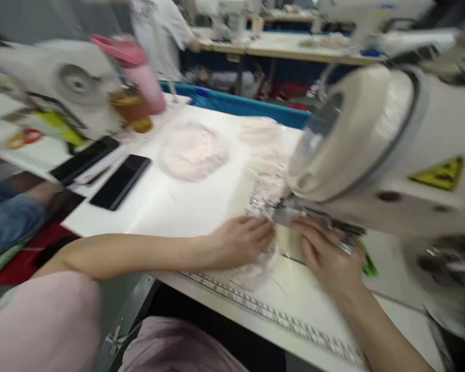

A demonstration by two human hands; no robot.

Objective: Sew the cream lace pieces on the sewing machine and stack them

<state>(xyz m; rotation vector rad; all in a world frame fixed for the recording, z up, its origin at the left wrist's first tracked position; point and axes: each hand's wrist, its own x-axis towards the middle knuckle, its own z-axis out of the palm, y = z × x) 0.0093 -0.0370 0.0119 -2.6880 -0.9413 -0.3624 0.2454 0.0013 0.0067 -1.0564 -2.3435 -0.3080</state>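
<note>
Pale pink fabric [269,188] with dark thread-like marks runs beneath the head of a white sewing machine [403,144]. My left hand [242,242] lies on this fabric just in front of the needle area, its fingers curled and pressed together on the cloth. Close by on the right, my right hand [327,250] has bent fingers beside the machine's presser foot area. Blur and the metal parts hide what its fingertips hold, if anything. Part of the fabric hangs toward the table's front edge below my left hand.
Another pale fabric piece [194,152] lies on the white table [178,209]. To the left are a black phone [120,182], a pink tumbler [145,77], an amber cup [134,111] and a second sewing machine [73,85]. A ruler strip [271,312] follows the front edge. A person [158,39] is behind.
</note>
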